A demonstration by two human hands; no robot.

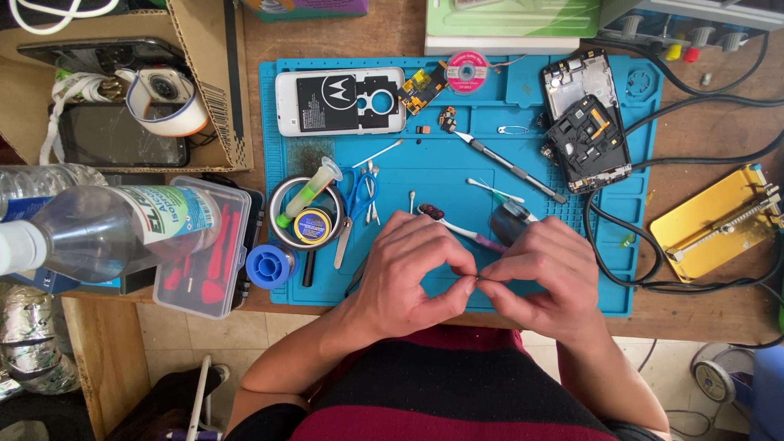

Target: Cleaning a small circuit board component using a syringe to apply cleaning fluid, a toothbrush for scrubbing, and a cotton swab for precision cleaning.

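Between my two hands I pinch a tiny dark part (479,279), too small to make out, right where the fingertips meet. My left hand (412,265) has thumb and forefinger pressed together on it from one side; my right hand (539,273) closes on it from the other, fingers curled in tight. The part sits low over the near edge of the blue work mat (441,175). Just behind my knuckles lie a toothbrush (457,229) and a cotton swab (412,198). Farther back, a craft knife (510,167) lies slantwise, and a stripped phone frame (588,143) rests near the mat's right side. A white phone back cover (339,100) lies at the top left of the mat. To my left, a round tin (312,226) and a syringe (310,192) sit in a ring, with a clear plastic bottle (106,233) beyond the mat.
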